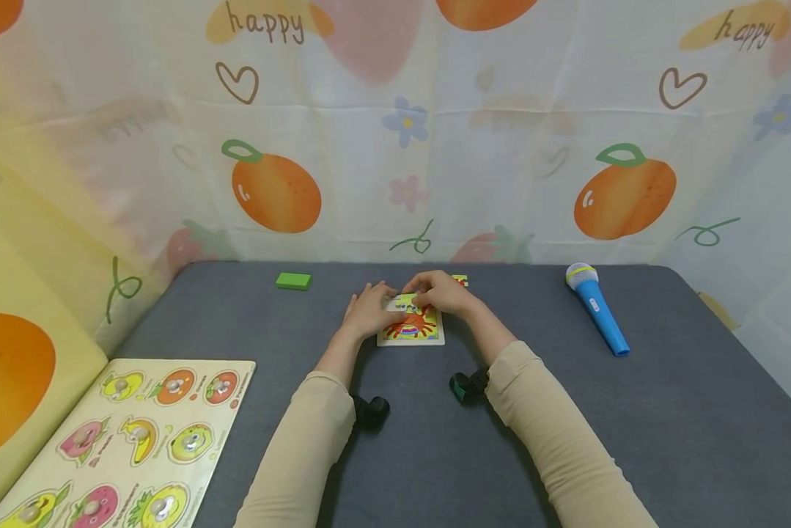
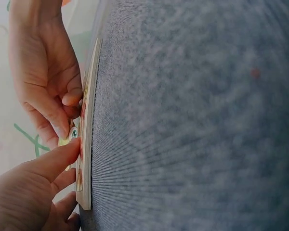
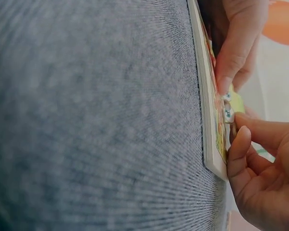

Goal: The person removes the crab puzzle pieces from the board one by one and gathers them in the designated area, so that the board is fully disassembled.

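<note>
A small square jigsaw puzzle (image 1: 411,336) with a red crab and a rainbow lies flat on the dark table. Near its far edge my right hand (image 1: 443,292) pinches a yellow puzzle piece (image 3: 237,103) printed with cartoon eyes, between thumb and fingers. The piece stands tilted above the puzzle's surface in the right wrist view. My left hand (image 1: 370,311) is at the puzzle's left side, fingers stretched forward. Its thumb (image 2: 62,156) presses at the base of the eye piece. Part of the puzzle's top is hidden beneath both hands.
Another yellow-and-red piece (image 1: 460,280) lies just beyond my right hand. A green block (image 1: 293,281) sits at the back left. A blue toy microphone (image 1: 598,311) lies on the right. The fruit knob-puzzle board (image 1: 154,412) covers the front left corner.
</note>
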`<state>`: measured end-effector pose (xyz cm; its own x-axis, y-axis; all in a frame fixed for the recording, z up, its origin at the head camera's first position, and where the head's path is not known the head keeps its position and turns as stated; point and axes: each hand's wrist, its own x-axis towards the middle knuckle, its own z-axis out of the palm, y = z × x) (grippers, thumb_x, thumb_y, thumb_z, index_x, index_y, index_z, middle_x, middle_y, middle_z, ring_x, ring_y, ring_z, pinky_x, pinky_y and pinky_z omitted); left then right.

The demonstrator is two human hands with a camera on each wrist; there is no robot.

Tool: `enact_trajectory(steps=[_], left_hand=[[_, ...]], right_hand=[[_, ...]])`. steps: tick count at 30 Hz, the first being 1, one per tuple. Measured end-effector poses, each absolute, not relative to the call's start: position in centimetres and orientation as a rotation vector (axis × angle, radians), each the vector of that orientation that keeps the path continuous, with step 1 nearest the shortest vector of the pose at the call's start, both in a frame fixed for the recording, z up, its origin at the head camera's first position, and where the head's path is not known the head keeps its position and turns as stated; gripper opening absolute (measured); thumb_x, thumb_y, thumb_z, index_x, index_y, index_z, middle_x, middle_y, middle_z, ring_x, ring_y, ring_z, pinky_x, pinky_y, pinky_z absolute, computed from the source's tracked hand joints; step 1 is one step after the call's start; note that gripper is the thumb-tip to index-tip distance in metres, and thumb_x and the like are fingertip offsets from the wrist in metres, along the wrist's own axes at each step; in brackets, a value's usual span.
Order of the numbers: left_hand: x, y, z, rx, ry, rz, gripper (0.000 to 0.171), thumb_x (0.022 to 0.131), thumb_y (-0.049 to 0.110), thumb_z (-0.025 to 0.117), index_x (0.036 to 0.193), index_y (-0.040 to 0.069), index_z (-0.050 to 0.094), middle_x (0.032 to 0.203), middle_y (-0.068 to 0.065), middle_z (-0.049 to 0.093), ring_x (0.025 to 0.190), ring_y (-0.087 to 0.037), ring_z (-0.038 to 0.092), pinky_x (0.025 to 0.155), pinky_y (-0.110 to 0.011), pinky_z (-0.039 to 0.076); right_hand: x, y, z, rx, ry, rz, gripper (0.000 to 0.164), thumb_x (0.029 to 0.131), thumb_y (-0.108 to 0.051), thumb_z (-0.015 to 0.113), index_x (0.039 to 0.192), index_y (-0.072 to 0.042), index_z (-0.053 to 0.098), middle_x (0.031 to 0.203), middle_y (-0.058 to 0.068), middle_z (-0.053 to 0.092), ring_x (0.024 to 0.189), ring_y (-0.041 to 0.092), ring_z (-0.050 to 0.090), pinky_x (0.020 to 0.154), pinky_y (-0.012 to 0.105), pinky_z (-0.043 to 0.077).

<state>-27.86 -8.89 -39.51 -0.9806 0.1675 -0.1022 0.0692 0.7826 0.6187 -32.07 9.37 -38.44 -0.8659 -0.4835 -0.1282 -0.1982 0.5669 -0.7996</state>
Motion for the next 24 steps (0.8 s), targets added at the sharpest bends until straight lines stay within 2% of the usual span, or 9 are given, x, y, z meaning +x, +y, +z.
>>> enact_trajectory(steps=[5, 10, 19, 24], left_hand=[[-27.8, -8.8, -39.4, 0.174, 2.812, 0.964, 0.062, 0.091, 0.039, 0.068, 0.145, 0.014, 0.051, 0.166, -0.009, 0.024, 0.158, -0.030, 0.008, 0.129, -0.053, 0.000], [-27.8, -8.8, -39.4, 0.179, 2.815, 0.955, 0.062, 0.091, 0.038, 0.067, 0.145, 0.012, 0.050, 0.165, -0.010, 0.025, 0.157, -0.031, 0.008, 0.128, -0.055, 0.000], [-28.0, -9.0, -39.4, 0.200, 2.814, 0.957, 0.061, 0.091, 0.039, 0.066, 0.142, 0.009, 0.052, 0.165, -0.012, 0.026, 0.157, -0.033, 0.008, 0.127, -0.058, -0.001], [-28.0, -9.3, -39.5, 0.231, 2.784, 0.968, 0.061, 0.093, 0.040, 0.065, 0.144, 0.011, 0.051, 0.166, -0.013, 0.023, 0.157, -0.034, 0.004, 0.127, -0.058, -0.003]], right_hand=[[-32.0, 9.4, -38.5, -0.529, 2.438, -1.276, 0.032, 0.098, -0.009, 0.056, 0.129, -0.001, 0.061, 0.087, 0.007, 0.061, 0.062, 0.012, 0.054, 0.061, 0.023, 0.050], [-32.0, 9.4, -38.7, -0.482, 2.396, -1.372, 0.033, 0.099, -0.010, 0.057, 0.129, 0.002, 0.059, 0.094, 0.008, 0.061, 0.064, 0.012, 0.056, 0.061, 0.023, 0.051], [-32.2, 9.9, -38.3, -0.417, 2.385, -1.445, 0.030, 0.098, -0.014, 0.060, 0.123, 0.002, 0.061, 0.099, 0.010, 0.063, 0.067, 0.014, 0.055, 0.062, 0.024, 0.052], [-32.6, 10.7, -38.1, -0.367, 2.368, -1.485, 0.029, 0.099, -0.015, 0.059, 0.124, 0.000, 0.060, 0.098, 0.009, 0.062, 0.070, 0.015, 0.060, 0.066, 0.025, 0.057]])
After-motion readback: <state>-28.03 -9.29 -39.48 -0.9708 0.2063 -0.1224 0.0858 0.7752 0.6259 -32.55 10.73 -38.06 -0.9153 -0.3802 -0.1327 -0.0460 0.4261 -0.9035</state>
